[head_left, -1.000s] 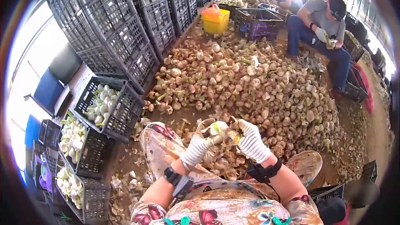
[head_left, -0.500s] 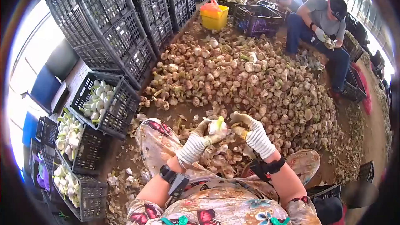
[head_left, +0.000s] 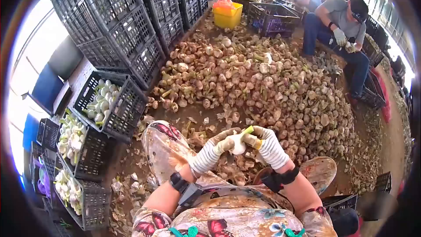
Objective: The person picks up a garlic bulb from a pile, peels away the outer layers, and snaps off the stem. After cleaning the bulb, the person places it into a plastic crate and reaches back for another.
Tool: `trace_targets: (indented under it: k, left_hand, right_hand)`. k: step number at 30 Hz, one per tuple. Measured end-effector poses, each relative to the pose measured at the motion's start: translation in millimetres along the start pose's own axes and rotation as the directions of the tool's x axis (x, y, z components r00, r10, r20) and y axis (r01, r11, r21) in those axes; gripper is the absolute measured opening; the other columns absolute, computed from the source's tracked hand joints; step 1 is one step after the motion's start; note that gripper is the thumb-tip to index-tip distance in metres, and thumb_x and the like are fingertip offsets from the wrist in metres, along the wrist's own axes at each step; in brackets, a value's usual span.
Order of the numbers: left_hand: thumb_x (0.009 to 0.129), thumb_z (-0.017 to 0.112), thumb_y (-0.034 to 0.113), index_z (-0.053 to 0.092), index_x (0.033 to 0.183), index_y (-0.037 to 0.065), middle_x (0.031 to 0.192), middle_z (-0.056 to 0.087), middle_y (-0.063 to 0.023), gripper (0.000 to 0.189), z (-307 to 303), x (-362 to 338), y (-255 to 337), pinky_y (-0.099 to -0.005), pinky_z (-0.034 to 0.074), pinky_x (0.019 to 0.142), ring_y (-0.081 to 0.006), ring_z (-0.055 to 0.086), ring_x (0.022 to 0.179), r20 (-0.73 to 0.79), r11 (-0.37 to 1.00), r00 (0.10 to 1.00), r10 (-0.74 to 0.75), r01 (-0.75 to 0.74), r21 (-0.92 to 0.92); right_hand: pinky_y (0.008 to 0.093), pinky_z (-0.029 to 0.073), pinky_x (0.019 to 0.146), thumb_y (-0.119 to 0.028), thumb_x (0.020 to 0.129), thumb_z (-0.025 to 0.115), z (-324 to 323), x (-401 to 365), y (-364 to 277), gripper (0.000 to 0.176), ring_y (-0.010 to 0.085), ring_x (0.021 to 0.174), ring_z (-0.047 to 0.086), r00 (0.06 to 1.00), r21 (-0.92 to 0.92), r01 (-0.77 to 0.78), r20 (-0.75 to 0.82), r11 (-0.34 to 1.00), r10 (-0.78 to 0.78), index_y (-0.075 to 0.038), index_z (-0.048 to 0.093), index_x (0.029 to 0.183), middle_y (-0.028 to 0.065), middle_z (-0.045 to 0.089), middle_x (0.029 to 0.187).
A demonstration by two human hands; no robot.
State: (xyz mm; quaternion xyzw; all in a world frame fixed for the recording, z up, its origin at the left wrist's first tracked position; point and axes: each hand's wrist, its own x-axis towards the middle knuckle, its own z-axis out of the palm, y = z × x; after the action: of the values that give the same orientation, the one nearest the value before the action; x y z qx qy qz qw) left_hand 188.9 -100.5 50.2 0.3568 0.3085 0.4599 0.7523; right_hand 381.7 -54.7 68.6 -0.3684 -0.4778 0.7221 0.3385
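Observation:
A white garlic bulb (head_left: 239, 145) with a short green stem sits between my two gloved hands, above my lap. My left hand (head_left: 215, 149) grips its left side with fingers and thumb. From the right, my right hand (head_left: 263, 145) pinches the bulb near the stem. Both gloves are striped white with dirty brown fingertips. Loose papery skins (head_left: 234, 171) lie below the hands, between my legs. Just beyond spreads a big heap of unpeeled garlic bulbs (head_left: 258, 81).
Black crates of cleaned white garlic (head_left: 125, 109) stand at my left, beneath tall stacks of black crates (head_left: 116, 26). A yellow bucket (head_left: 228, 17) and a dark crate (head_left: 272, 22) are behind the heap. At the right sits another person (head_left: 342, 22) wearing gloves.
My right hand has closed in from the right and now holds the bulb together with my left. The bulb has tilted, its green stem now leaning right, and looks whiter.

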Motion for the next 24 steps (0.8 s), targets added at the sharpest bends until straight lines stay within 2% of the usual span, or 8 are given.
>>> trace_targets:
  k: [5,9,10,14,17,18,21,24]
  left_hand:
    - [0.083,0.061,0.044,0.041,0.131,0.003,0.112,0.057,-0.0063,0.066,-10,2,-4,-0.0291,0.049,0.082,-0.0132,0.058,0.097,0.111,0.939,0.990,-0.084,0.116,-0.323]
    - [0.083,0.065,0.038,0.029,0.137,0.007,0.112,0.056,-0.0063,0.072,12,3,0,-0.0309,0.048,0.086,-0.0145,0.056,0.101,0.019,0.942,0.995,0.101,-0.089,-0.325]
    - [0.082,0.068,0.026,0.027,0.137,0.009,0.114,0.053,-0.0054,0.071,8,10,-13,-0.0300,0.046,0.089,-0.0159,0.054,0.103,-0.162,0.982,0.975,0.150,-0.165,-0.089]
    - [0.084,0.065,0.024,0.039,0.128,0.008,0.105,0.057,-0.0036,0.053,8,11,-21,-0.0285,0.046,0.087,-0.0128,0.055,0.100,-0.237,0.927,0.903,0.359,-0.316,0.202]
    - [0.085,0.056,0.048,0.045,0.121,0.004,0.103,0.058,-0.0069,0.058,-22,13,3,-0.0281,0.048,0.082,-0.0156,0.057,0.094,0.047,0.999,0.998,0.034,-0.033,-0.033]
    - [0.081,0.050,0.063,0.050,0.117,0.004,0.097,0.061,-0.0063,0.069,-23,9,12,-0.0299,0.050,0.074,-0.0159,0.060,0.086,0.062,0.999,0.997,-0.037,0.039,-0.023]
    - [0.080,0.052,0.063,0.043,0.126,0.007,0.105,0.058,-0.0067,0.073,-19,8,23,-0.0313,0.050,0.079,-0.0179,0.060,0.091,-0.016,0.999,0.999,-0.034,0.034,-0.021]
    - [0.081,0.063,0.047,0.034,0.134,0.009,0.115,0.053,-0.0076,0.071,-21,8,5,-0.0322,0.047,0.088,-0.0177,0.055,0.103,-0.189,0.961,0.949,0.254,-0.226,0.157]
  right_hand:
    - [0.0212,0.047,0.069,-0.014,0.085,0.064,6,1,11,0.020,0.0062,0.078,0.056,0.999,0.144,-0.003,-0.051,0.990,0.011,-0.001,0.062,0.100,0.0012,0.063,0.089]
    - [0.0221,0.047,0.065,-0.013,0.087,0.060,10,9,10,0.016,0.0075,0.076,0.057,0.982,0.207,0.059,-0.188,0.977,-0.020,-0.002,0.062,0.098,0.0016,0.063,0.089]
    - [0.0230,0.048,0.066,-0.014,0.087,0.059,9,10,12,0.016,0.0085,0.077,0.057,0.971,0.063,0.166,-0.187,0.984,-0.152,-0.002,0.062,0.098,0.0019,0.063,0.089]
    - [0.0270,0.050,0.068,-0.016,0.088,0.058,9,16,24,0.019,0.0123,0.079,0.060,0.906,-0.311,0.350,-0.129,0.884,-0.404,-0.002,0.060,0.101,0.0033,0.063,0.090]
    - [0.0298,0.052,0.070,-0.017,0.087,0.060,12,10,14,0.023,0.0149,0.081,0.061,0.996,0.316,0.078,-0.070,0.945,-0.059,-0.001,0.059,0.103,0.0049,0.063,0.092]
    - [0.0306,0.053,0.070,-0.018,0.087,0.061,12,9,12,0.026,0.0161,0.082,0.062,1.000,0.358,0.019,-0.024,0.933,-0.011,0.000,0.058,0.106,0.0064,0.063,0.094]
    - [0.0320,0.053,0.070,-0.019,0.088,0.059,12,14,19,0.027,0.0169,0.083,0.062,0.997,0.298,0.072,-0.046,0.952,-0.061,0.000,0.058,0.108,0.0072,0.064,0.096]
    - [0.0249,0.049,0.073,-0.016,0.087,0.061,21,13,20,0.024,0.0101,0.083,0.059,0.988,0.202,0.061,-0.152,0.977,-0.030,0.000,0.060,0.106,0.0042,0.064,0.095]
